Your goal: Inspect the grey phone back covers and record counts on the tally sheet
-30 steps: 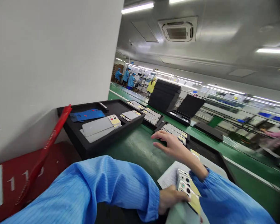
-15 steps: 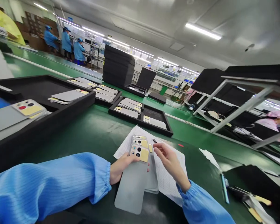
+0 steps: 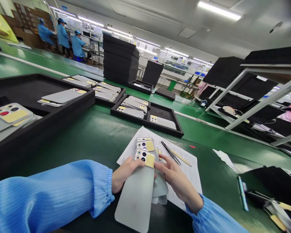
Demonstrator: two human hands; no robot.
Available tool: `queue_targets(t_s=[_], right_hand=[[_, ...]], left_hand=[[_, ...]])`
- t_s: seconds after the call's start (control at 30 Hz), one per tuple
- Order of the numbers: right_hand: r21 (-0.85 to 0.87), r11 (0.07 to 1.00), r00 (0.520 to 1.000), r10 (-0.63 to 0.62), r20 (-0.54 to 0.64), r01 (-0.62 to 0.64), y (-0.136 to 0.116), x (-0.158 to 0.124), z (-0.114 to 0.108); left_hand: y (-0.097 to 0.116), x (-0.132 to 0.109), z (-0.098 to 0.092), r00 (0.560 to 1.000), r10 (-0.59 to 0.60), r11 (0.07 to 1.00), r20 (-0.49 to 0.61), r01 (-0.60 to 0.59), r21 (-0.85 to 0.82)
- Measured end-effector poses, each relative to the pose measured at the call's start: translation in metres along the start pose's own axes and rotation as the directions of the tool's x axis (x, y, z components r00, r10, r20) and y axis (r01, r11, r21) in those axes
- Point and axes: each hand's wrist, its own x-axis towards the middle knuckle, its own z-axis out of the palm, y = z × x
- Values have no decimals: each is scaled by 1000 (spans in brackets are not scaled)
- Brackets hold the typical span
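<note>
In my left hand (image 3: 124, 172) is a fanned bunch of grey phone back panels (image 3: 136, 197), with camera rings and yellow film at their upper ends. My left thumb presses on the front panel just below its camera area; the fingers are mostly hidden behind. From the right, my right hand (image 3: 178, 179) closes thumb and fingers on the bunch's right edge near the yellow film. Other panels (image 3: 160, 187) lie partly hidden behind the front one. Under the hands is a printed sheet (image 3: 195, 170), with black tweezers (image 3: 170, 152) and a thin wooden stick (image 3: 181, 158) on it.
Black trays hold more panels: a large tray (image 3: 75, 110) at left and a divided tray (image 3: 166, 111) ahead. Behind stands a tall black stack (image 3: 120, 60). A light-blue pen (image 3: 242, 194) lies at right beside a black sheet (image 3: 269, 186). Co-workers (image 3: 77, 45) are far off.
My right hand has moved left and now touches the panels' edge; before, it was apart from them. The tweezers and stick on the sheet now show more. The view has shifted slightly.
</note>
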Motion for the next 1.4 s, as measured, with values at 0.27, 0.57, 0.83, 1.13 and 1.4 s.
queue_targets(t_s=[0.27,0.57,0.83,1.13,1.4], right_hand=[[-448,886,986,-158,-56,116,2,21,-5],[-773,630,948,-286,-140,77,-7,11,-9],[-54,998,983,10,-182,-20,-22,-8,-15],[171,981,984,119,-130,-96,-28,4,-14],[-179,984,983,50,174,-19,-23,34,-8]], left_hand=[[2,-5,4,998,-50,999,-45,50,-5],[-6,-3,-1,974,192,946,119,-215,241],[-7,2,-4,947,219,926,234,-277,255],[-8,5,-5,942,207,943,264,-264,201],[-7,6,-6,953,185,953,242,-234,194]])
